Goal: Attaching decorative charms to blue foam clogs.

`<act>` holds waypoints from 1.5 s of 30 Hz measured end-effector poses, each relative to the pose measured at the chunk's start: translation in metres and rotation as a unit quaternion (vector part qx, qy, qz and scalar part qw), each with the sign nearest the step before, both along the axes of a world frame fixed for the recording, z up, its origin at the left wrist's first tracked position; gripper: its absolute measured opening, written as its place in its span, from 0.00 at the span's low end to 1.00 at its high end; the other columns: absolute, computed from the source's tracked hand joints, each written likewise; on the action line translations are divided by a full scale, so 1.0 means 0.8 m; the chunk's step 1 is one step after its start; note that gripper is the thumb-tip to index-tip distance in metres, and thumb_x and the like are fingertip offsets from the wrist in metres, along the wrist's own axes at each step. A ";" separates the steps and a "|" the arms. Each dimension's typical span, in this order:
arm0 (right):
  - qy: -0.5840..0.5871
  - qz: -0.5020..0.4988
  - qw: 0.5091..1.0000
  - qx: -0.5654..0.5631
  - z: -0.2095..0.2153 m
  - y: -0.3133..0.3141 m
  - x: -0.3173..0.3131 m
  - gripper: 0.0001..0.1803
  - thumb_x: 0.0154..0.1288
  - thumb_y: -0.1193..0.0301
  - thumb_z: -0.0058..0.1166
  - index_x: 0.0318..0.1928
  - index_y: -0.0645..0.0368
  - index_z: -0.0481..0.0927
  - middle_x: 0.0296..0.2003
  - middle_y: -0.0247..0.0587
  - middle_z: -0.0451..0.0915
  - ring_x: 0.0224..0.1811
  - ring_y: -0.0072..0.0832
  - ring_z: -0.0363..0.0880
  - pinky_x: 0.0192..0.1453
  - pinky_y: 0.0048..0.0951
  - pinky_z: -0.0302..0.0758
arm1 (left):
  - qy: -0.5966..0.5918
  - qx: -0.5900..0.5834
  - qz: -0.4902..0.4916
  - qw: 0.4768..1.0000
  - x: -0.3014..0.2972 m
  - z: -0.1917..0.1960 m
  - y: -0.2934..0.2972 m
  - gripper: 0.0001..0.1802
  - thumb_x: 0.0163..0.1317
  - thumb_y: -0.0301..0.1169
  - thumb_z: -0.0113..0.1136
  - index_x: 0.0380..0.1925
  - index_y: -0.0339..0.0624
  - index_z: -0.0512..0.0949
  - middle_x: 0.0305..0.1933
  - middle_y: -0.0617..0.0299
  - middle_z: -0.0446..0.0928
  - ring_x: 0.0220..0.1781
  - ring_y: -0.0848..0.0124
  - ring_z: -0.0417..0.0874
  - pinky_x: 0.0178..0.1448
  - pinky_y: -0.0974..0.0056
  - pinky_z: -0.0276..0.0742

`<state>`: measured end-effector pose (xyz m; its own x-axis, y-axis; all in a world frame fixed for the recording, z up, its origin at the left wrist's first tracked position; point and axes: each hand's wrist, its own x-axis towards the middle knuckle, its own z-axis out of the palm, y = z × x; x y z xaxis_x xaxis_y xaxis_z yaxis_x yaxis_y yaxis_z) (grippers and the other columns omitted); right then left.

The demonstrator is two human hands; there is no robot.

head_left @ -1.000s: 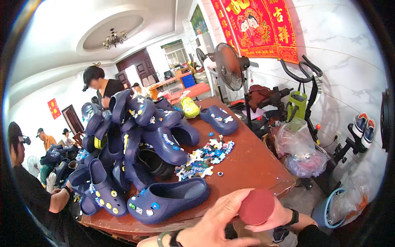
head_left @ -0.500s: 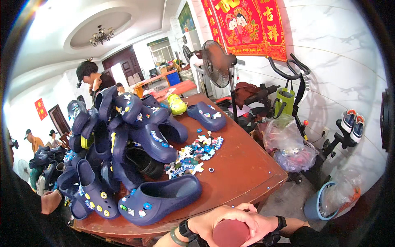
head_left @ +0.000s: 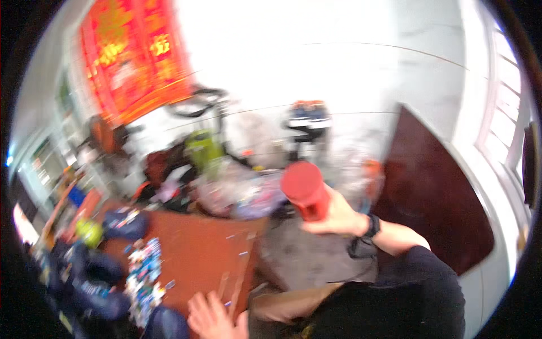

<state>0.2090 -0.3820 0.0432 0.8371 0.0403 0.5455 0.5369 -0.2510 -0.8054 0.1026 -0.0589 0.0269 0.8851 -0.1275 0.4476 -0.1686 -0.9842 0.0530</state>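
Note:
My right hand (head_left: pixel 336 218) is raised in front of me, shut on a red cylindrical cup (head_left: pixel 305 189) held upright; a dark watch sits on that wrist. My left hand (head_left: pixel 210 316) rests with fingers apart on the near edge of the brown wooden table (head_left: pixel 197 254), holding nothing. The picture is blurred by motion.
Dark blue clogs (head_left: pixel 127 223) and a heap of small coloured charms (head_left: pixel 144 274) lie on the table's left side. Beyond the table stand an exercise bike (head_left: pixel 200 110), filled plastic bags (head_left: pixel 243 192) and a red wall hanging (head_left: pixel 132 56). A dark wooden door (head_left: pixel 435 192) is at the right.
My head has turned sharply to the right, so the table slid to the lower left. My right hand lifted the red cup up and away; my left hand left it and dropped to the table edge.

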 end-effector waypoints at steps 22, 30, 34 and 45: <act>-0.135 -0.880 0.441 -0.114 0.106 -0.418 -0.388 0.28 0.43 0.66 0.68 0.46 0.62 0.74 0.42 0.54 0.79 0.45 0.47 0.80 0.51 0.43 0.75 | 0.055 -0.078 -0.141 0.985 -0.009 -0.011 0.020 0.26 0.65 0.34 0.52 0.64 0.44 0.68 0.69 0.50 0.66 0.71 0.48 0.61 0.71 0.40 0.51; -0.041 -0.955 0.282 -0.084 0.062 -0.437 -0.471 0.33 0.44 0.57 0.70 0.48 0.61 0.71 0.47 0.51 0.77 0.53 0.50 0.75 0.56 0.46 0.74 | 0.053 -0.093 -0.138 0.985 -0.012 -0.011 0.026 0.26 0.65 0.34 0.51 0.64 0.44 0.69 0.69 0.50 0.67 0.71 0.49 0.62 0.71 0.41 0.51; -0.034 -0.971 0.218 -0.088 0.053 -0.446 -0.486 0.39 0.44 0.50 0.72 0.47 0.64 0.69 0.47 0.53 0.76 0.53 0.49 0.75 0.58 0.46 0.73 | 0.046 -0.106 -0.144 0.983 -0.017 -0.010 0.030 0.25 0.66 0.34 0.50 0.63 0.45 0.70 0.68 0.50 0.67 0.71 0.50 0.63 0.72 0.43 0.51; 0.002 -0.988 0.058 -0.140 0.054 -0.473 -0.469 0.49 0.51 0.31 0.53 0.62 0.58 0.67 0.58 0.51 0.69 0.64 0.48 0.66 0.62 0.55 0.65 | 0.024 -0.112 -0.124 0.986 -0.015 -0.014 0.039 0.25 0.63 0.28 0.54 0.62 0.43 0.70 0.67 0.52 0.69 0.70 0.51 0.64 0.71 0.45 0.54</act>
